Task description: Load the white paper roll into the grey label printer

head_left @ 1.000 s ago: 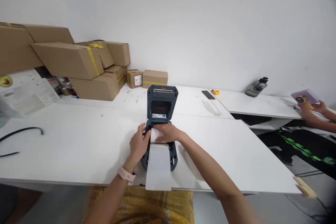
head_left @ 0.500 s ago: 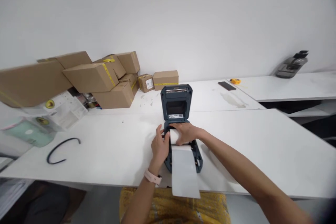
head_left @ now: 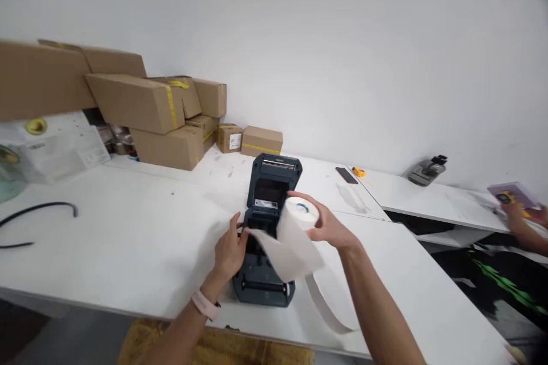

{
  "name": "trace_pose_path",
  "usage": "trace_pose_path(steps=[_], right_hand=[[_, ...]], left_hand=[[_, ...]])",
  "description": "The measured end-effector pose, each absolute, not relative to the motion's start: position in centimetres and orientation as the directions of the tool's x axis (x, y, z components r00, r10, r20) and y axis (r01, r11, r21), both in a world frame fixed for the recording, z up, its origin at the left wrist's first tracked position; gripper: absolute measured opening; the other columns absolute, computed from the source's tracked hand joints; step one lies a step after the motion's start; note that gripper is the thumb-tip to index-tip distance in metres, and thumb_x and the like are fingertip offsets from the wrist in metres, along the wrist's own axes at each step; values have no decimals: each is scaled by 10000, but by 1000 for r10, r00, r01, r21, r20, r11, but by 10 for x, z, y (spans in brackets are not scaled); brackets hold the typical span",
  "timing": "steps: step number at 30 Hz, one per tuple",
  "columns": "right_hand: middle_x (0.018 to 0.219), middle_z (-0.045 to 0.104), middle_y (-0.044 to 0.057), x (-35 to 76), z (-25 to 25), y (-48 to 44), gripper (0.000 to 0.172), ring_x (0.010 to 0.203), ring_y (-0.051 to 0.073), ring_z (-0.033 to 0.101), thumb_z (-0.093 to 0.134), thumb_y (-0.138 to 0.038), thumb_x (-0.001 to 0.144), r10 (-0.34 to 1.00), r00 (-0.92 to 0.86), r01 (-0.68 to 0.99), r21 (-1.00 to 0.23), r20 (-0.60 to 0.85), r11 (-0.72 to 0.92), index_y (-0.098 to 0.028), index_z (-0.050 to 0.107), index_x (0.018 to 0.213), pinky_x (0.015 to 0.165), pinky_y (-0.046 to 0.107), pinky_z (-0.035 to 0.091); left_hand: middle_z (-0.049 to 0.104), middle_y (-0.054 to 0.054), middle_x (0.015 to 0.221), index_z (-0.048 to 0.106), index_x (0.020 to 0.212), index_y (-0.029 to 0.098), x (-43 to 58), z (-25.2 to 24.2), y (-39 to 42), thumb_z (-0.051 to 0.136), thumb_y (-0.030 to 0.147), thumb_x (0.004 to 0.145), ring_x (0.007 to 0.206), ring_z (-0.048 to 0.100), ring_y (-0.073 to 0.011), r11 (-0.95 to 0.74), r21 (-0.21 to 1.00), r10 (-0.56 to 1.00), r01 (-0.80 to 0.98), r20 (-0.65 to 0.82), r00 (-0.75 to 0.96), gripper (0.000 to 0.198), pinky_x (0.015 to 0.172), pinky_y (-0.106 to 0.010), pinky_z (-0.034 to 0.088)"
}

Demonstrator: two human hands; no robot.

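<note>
Right hand (head_left: pixel 323 223): I clamp the paper roll (head_left: pixel 297 226) between thumb and fingers, held up at the right side of the printer (head_left: pixel 263 269), lid upright. Left hand (head_left: pixel 231 248): fingers half curled at the printer's left edge, thumb at the end of the loose strip (head_left: pixel 274 254); I cannot tell whether it pinches. Clearance: the table (head_left: pixel 149 245) is bare just left of the printer; its near edge lies close. Boxes (head_left: pixel 171 148) bound the far left, a phone (head_left: pixel 346 175) the far right.
</note>
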State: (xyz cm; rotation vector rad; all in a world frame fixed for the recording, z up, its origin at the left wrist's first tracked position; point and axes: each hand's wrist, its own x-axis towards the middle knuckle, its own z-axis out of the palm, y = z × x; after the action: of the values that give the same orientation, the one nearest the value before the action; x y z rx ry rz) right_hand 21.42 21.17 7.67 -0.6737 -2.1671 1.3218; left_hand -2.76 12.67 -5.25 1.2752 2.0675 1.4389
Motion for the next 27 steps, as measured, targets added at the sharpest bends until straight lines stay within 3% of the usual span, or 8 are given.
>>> trace_pose_path(steps=[3,8,12,18,23,27], right_hand=[[1500,482,116,247,73,214,832,1276,328,545,842,-446,671,748,-633,195,-893,202,405,-245,519,1411,839,324,560],[1355,576,93,274,51,224,741,1146,279,613,837,-430,687,859,-505,339,-896,85,288,-251,534,1339,853,347,556],[1228,630,89,272,17,240,708,1042,260,642,826,-427,673,904,-426,404,-897,-10,180,-236,528,1287,805,364,561],[1106,651,73,256,-28,253,687,986,262,649,839,-370,600,904,-426,417,-890,-10,186,-209,544,1199,826,401,558],[1207,654,92,253,-42,250,743,1069,290,650,826,-402,619,880,-474,400,-890,3,218,-232,528,1278,916,461,551],[1481,525,136,277,-47,241,833,1285,315,581,761,-485,738,879,-476,367,-910,-6,192,-299,415,1473,1052,483,492]], left_hand=[[723,-98,1256,470,1426,236,-30,-51,123,447,407,965,1024,718,-271,132,800,892,585,160,-422,492,822,-374,531],[660,-145,1355,390,1480,203,-30,-44,121,372,413,1000,1112,685,-281,142,803,924,578,103,-369,524,917,-414,502],[638,-151,1385,386,1488,208,-29,-41,121,343,457,1008,1149,667,-295,143,791,933,595,93,-347,542,934,-428,493],[652,-151,1368,439,1449,199,-29,-44,123,357,446,1008,1125,682,-291,147,768,932,623,104,-347,512,938,-424,494],[679,-127,1335,483,1411,235,-30,-46,123,399,457,1000,1133,690,-264,124,784,925,608,130,-357,475,922,-394,514],[671,-119,1350,486,1404,243,-30,-44,122,403,454,996,1158,678,-267,134,788,922,601,123,-367,466,957,-408,503]])
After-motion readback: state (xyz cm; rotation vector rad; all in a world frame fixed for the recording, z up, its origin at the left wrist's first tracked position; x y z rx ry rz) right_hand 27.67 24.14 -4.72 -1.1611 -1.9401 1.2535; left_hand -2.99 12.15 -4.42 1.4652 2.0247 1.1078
